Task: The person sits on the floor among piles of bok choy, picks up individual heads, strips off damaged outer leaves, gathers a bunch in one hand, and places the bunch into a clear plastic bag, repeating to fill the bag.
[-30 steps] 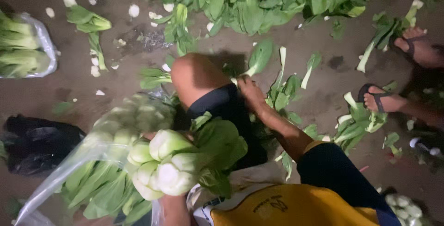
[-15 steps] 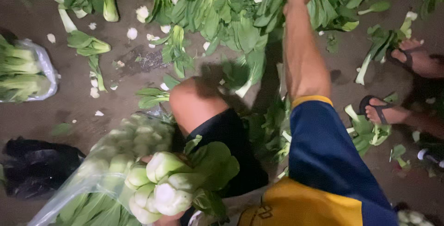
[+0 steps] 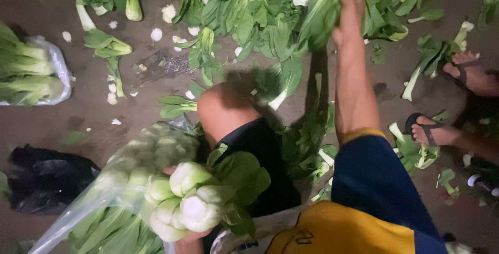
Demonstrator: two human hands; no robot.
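From the head camera, your right hand [image 3: 347,17] reaches far forward into the pile [image 3: 249,4] of loose bok choy on the ground, its fingers closed around a leafy head [image 3: 325,2] at the pile's near edge. Your left hand [image 3: 189,236] sits low, close to your body, mostly hidden; it grips a bunch [image 3: 200,199] of bok choy with the pale cut stems toward the camera and the dark leaves fanning right. Just left of the bunch lies a clear bag [image 3: 125,191] packed with more heads, touching your bare knee [image 3: 223,111]. A second filled bag [image 3: 31,72] rests at the left edge, well apart. White trimmings [image 3: 156,34] dot the dark floor [image 3: 78,119]. At the right, another person's sandalled feet [image 3: 434,132] stand among scattered leaves.
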